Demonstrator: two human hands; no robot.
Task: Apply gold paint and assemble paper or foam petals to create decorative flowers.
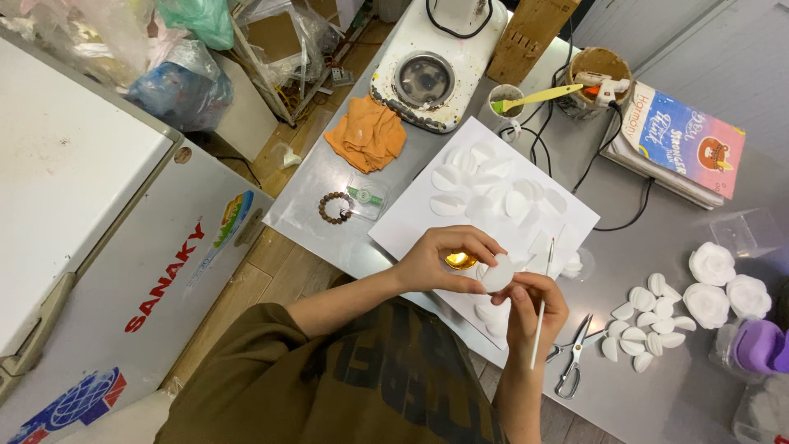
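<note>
At lower centre of the frame, the left hand [440, 256] pinches a white petal disc [496, 273]; the right hand [536, 302] touches it while gripping a thin brush [542, 308] above the white paper sheet [411, 220].

Colours before you: white petal [498, 273] in your left hand [440, 261]; white-handled brush [542, 308] in your right hand [536, 302]. White paper sheet [411, 215] bearing white petals. Three white flowers [723, 285]. Orange cloth [367, 131]. Brown bead bracelet [333, 207]. Grey metal table [657, 238]. Purple container [760, 347]. Yellow-green spatula [534, 97]. Your olive sleeve [271, 362].
</note>
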